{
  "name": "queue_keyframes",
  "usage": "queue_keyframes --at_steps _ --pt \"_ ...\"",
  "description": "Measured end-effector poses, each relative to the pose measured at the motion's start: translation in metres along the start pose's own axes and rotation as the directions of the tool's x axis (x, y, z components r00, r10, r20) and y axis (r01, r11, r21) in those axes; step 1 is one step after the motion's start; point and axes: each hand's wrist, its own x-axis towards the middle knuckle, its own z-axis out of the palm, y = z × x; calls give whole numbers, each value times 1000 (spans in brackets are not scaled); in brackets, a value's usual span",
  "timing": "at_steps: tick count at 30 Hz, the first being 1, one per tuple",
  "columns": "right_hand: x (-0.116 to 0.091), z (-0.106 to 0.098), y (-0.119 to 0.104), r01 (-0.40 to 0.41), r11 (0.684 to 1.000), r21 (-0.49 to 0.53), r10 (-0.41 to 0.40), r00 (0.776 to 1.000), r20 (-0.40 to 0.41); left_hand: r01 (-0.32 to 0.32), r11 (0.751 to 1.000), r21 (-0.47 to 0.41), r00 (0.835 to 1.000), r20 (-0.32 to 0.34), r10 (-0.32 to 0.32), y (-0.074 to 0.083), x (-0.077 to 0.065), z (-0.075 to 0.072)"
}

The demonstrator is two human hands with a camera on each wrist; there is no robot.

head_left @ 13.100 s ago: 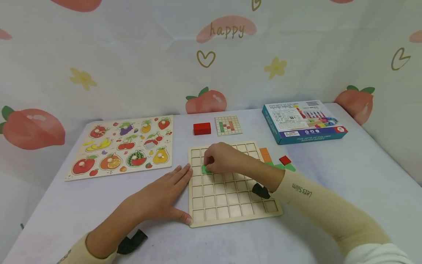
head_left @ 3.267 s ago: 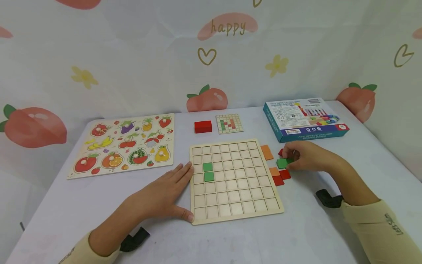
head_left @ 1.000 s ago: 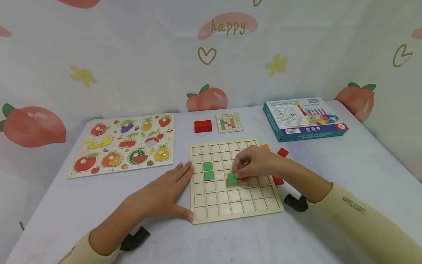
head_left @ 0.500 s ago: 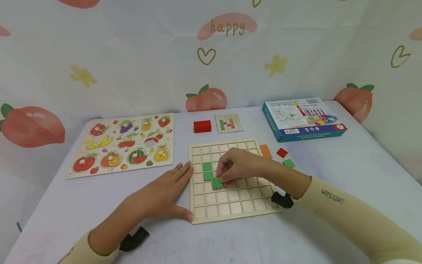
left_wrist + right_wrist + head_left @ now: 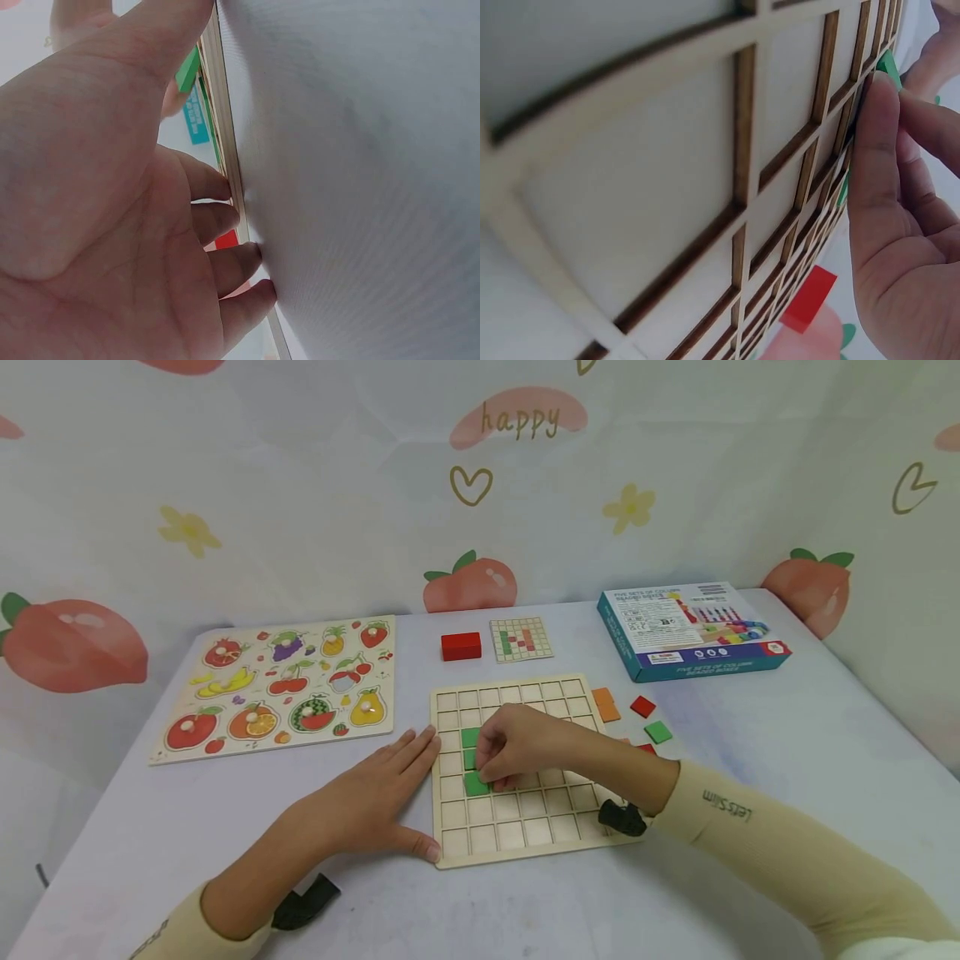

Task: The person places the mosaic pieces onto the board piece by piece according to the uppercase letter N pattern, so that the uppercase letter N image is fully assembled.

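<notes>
Pinched between thumb and fingertips of the right hand (image 5: 522,745) is one green tile (image 5: 476,785), at the wooden board (image 5: 540,850), just below two other green tiles (image 5: 469,737); whether it lies flat, I cannot tell. Left hand (image 5: 375,802), fingers straight, rests against the board's left edge. If released crooked, the tile could perhaps sit on a ridge (image 5: 667,69). Right forearm (image 5: 618,767) crosses the board, partly hiding loose tiles (image 5: 642,707); behind lie a pattern card (image 5: 538,650) and a red block (image 5: 461,647).
</notes>
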Motion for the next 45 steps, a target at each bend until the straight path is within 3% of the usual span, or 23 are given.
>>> queue_keyframes --at_steps 19,30,37,45 --pt "-2 -9 5 -45 998 -44 42 996 -84 16 1000 -6 1000 13 -16 1 0 -3" --pt "-3 -12 8 -36 998 -43 33 997 -70 22 1000 -7 1000 19 -22 1 1 -3" --pt "-19 -28 18 -45 998 44 49 995 -89 17 1000 -7 1000 20 -17 2 1 -3" --pt "-52 -58 39 -57 991 119 76 984 -163 13 1000 2 1000 20 -13 1 1 -1"
